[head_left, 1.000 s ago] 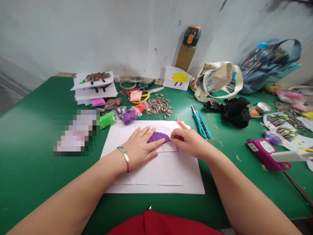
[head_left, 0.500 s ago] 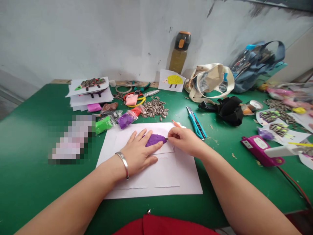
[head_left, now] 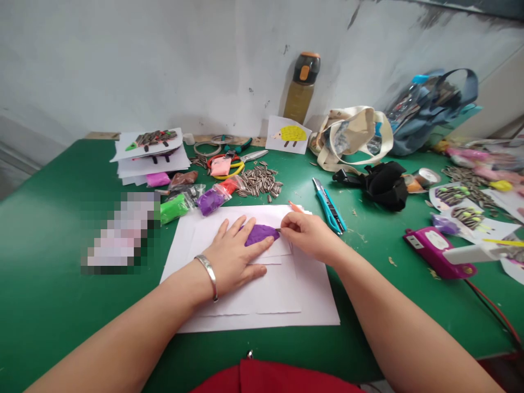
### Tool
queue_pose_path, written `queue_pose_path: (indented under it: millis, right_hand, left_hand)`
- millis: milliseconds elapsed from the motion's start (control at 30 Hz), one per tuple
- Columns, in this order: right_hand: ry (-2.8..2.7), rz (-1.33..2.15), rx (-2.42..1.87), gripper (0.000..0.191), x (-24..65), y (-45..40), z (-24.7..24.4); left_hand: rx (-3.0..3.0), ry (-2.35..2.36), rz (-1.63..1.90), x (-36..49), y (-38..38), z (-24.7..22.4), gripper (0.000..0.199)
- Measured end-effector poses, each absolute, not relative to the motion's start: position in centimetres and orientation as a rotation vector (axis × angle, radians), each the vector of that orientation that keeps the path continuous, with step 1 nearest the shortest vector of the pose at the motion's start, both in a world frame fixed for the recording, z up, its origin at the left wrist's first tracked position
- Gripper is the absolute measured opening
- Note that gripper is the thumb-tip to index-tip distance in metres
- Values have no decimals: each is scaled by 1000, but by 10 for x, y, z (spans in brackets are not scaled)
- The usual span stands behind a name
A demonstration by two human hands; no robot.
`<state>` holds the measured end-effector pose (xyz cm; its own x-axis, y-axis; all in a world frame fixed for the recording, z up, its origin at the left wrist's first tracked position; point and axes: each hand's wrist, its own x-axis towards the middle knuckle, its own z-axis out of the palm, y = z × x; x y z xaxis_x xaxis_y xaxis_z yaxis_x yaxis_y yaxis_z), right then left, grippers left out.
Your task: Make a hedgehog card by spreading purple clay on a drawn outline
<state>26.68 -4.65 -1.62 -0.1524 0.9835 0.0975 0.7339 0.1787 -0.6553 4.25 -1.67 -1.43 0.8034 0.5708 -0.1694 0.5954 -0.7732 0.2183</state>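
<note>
My left hand, wearing a silver bangle, lies flat on white paper sheets, its fingertips resting on a flat piece of purple modelling clay. My right hand is at the clay's right end, pinching a small pointed item between finger and thumb. That item is mostly hidden and too small to identify. Its tip touches the edge of the clay.
Behind the paper lie a pile of sunflower seeds, clay packets, scissors and a hedgehog picture. A cyan utility knife is to the right. Further right stands a purple-and-white device. The green table's front edge runs below the paper.
The whole scene has shifted slightly left in the view since a second ago. Both hands remain at the purple clay, with little visible movement.
</note>
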Motion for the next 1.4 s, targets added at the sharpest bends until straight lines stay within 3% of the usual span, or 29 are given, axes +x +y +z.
queue_pose_path:
  millis: [233, 400, 633, 800, 1400]
  right_hand:
    - [-1955, 483, -1776, 15, 258, -47, -22]
    - [-2148, 354, -1634, 20, 256, -48, -18]
    - [-2001, 446, -1791, 17, 260, -47, -19]
    - [-2144, 389, -1635, 20, 258, -49, -18]
    - [-2159, 330, -1705, 20, 248, -40, -22]
  left_hand:
    - [2715, 908, -112, 43, -19, -13, 72]
    - [2700, 916, -140, 43, -19, -12, 71]
    - [2698, 913, -140, 43, -19, -14, 71]
    - [2709, 905, -107, 42, -19, -17, 73]
    - [2695, 906, -125, 43, -19, -12, 73]
